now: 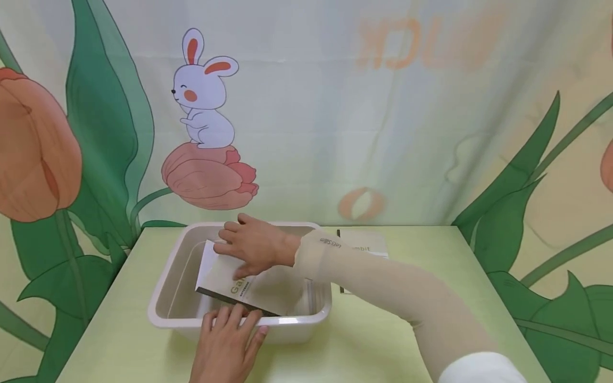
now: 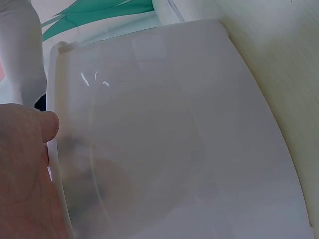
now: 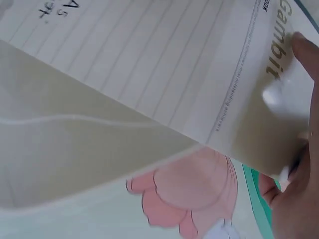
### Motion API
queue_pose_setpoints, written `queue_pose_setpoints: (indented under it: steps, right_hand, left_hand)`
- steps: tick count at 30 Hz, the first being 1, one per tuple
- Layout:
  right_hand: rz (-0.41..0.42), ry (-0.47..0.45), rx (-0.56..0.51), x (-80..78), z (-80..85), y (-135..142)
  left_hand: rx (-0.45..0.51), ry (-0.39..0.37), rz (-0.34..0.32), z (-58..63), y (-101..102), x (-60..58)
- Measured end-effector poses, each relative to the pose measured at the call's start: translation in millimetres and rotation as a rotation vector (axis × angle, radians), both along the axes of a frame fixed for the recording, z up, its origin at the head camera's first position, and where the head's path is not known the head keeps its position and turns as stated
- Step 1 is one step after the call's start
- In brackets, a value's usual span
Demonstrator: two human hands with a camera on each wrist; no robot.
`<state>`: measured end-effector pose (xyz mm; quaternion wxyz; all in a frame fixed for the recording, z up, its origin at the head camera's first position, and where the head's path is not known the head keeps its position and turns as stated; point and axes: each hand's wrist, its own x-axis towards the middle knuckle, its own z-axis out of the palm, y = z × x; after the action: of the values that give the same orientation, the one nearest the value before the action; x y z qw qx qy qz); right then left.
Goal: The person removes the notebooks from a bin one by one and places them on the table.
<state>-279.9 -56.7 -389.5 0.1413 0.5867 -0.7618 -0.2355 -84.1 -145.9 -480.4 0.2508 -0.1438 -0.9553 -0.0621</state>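
A pale plastic bin [image 1: 160, 298] stands on the table. My left hand [image 1: 225, 343] grips its near rim, fingers hooked inside and thumb [image 2: 49, 125] against the outer wall. Inside the bin lies a tilted notebook [image 1: 220, 276] with a beige cover, gold "Gambit" lettering and a dark spine; its left end is raised. Spread over this notebook is my right hand [image 1: 258, 247], palm down. The thumb [image 3: 306, 52] touches the cover beside the lettering, while the other fingers reach the far edge. Part of the cover is hidden beneath the hand.
Right of the bin, another "Gambit" notebook [image 1: 375, 239] lies on the green table [image 1: 383, 340], partly covered by the right forearm. Behind the table hangs a curtain [image 1: 297, 133] printed with a rabbit and tulips.
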Motion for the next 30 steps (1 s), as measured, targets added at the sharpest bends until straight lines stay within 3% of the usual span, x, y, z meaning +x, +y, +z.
queue_pose_setpoints:
  steps: [9,16,25,30]
  right_hand:
    - [-0.027,0.053,-0.330,-7.8,42.1,26.5]
    - [-0.039,0.120,-0.608,-11.5,71.2,62.7]
    - [-0.062,0.165,-0.866,-12.1,106.4,129.7]
    - [-0.109,0.179,-0.963,-10.5,114.3,180.7]
  left_hand:
    - [-0.006,-0.041,0.020,-0.6,-0.7,-0.7]
    - [0.020,0.013,-0.011,-4.2,-1.3,-1.2]
    - [0.016,0.022,-0.013,-6.3,-1.6,-0.8]
    - [0.020,0.036,-0.024,-6.7,-0.5,-0.6]
